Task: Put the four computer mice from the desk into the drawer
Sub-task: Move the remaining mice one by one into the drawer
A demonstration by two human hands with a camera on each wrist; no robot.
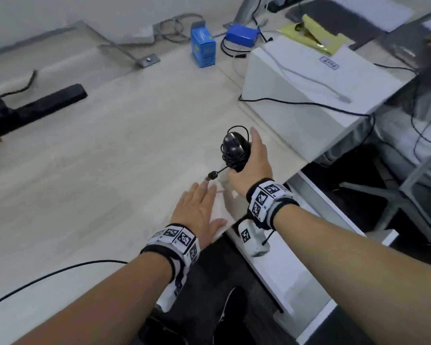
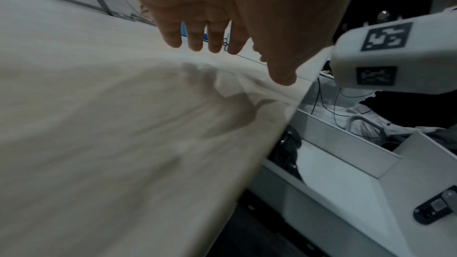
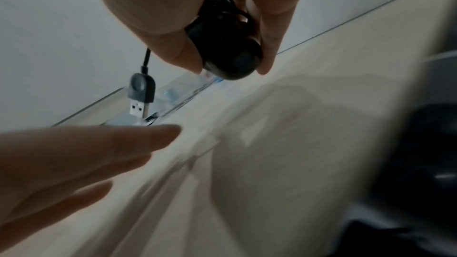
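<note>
A black computer mouse [image 1: 234, 146] with its cable wound round it is held above the desk [image 1: 97, 170] near the right edge; my right hand [image 1: 249, 158] grips it between thumb and fingers. Its USB plug [image 1: 210, 175] dangles below. The right wrist view shows the same mouse [image 3: 222, 46], the gripping right hand [image 3: 227, 65] and the plug [image 3: 139, 95]. My left hand [image 1: 199, 210] hovers flat and open over the desk beside the plug, holding nothing; its fingers [image 2: 195, 36] are straight. A white drawer [image 2: 346, 144] stands open below the desk edge, with dark cabled items [image 2: 288, 149] inside.
A white box [image 1: 309, 78] sits on the desk behind the mouse. Two blue boxes [image 1: 202, 47] and cables are at the back, a black power strip [image 1: 35, 108] at the left. A thin black cable [image 1: 60, 272] crosses the near left. A chair base [image 1: 396, 195] stands at the right.
</note>
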